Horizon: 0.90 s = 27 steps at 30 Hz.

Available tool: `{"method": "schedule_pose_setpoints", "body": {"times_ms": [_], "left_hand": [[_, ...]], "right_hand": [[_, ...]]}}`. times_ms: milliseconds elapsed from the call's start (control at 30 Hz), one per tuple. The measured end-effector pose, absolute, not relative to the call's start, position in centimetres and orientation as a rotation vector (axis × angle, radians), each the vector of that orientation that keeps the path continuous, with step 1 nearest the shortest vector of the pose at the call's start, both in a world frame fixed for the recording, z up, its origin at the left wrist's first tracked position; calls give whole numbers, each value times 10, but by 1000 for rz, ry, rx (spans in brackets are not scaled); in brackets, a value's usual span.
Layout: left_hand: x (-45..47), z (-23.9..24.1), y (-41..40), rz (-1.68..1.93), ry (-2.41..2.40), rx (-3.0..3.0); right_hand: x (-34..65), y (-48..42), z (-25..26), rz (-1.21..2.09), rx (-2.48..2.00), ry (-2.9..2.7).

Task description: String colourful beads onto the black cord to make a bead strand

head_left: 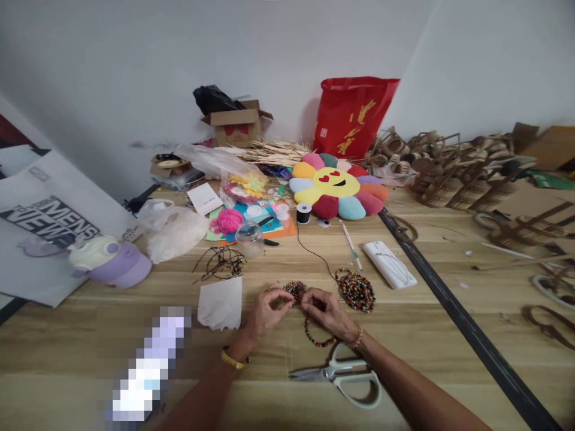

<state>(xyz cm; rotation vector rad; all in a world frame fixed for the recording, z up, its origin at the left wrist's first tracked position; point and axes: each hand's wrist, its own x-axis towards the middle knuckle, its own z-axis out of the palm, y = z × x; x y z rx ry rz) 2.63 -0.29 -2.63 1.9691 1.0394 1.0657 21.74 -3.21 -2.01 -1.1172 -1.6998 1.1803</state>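
Note:
A small heap of multicoloured beads [294, 290] lies on the table between my hands. My left hand [269, 311] is closed in a pinch at the heap's left edge; what its fingertips hold is too small to make out. My right hand [330, 311] pinches at the other side, and a short beaded string [318, 342] hangs from under its fingers in a curve on the wood. Just beyond the right hand rests a coiled pile of beaded strands [357, 291]. Scissors [332, 374] with pale handles lie below the right hand, blades pointing left.
A black thread spool [303, 213] trails cord towards the strands. Around it are a clear jar [250, 239], black cord pieces [220, 263], white paper [220, 303], a white power bank [390, 264] and a flower cushion [338, 187]. Woven baskets [453, 173] crowd the right.

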Motion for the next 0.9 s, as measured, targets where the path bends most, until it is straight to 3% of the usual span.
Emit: {"method": "schedule_pose_setpoints", "body": {"times_ms": [900], "left_hand": [[26,-29,-1,1107,898,2007]], "right_hand": [[218,-30,-27,1181,-1123,-1708]]}}
